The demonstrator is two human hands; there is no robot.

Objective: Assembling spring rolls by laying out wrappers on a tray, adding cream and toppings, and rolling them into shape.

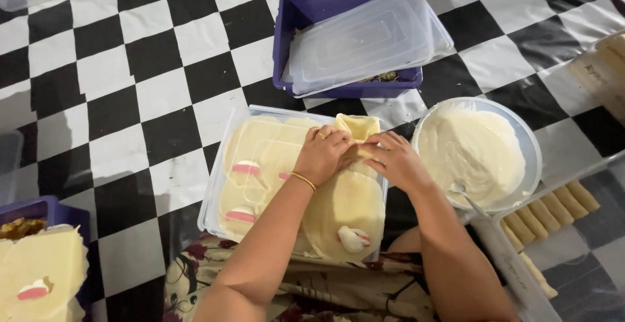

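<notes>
A black-and-white checkered covering (pixel 150 94) spreads across the whole floor, its glossy plastic surface creased in places and catching soft glare from overhead light near the top right corner. Faint shadows fall along the left edge. No walls, windows or furniture come into view.

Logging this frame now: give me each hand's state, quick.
Left hand: closed, pinching the folded pale wrapper.
Right hand: closed on the same wrapper, fingers pressing its fold.
</notes>
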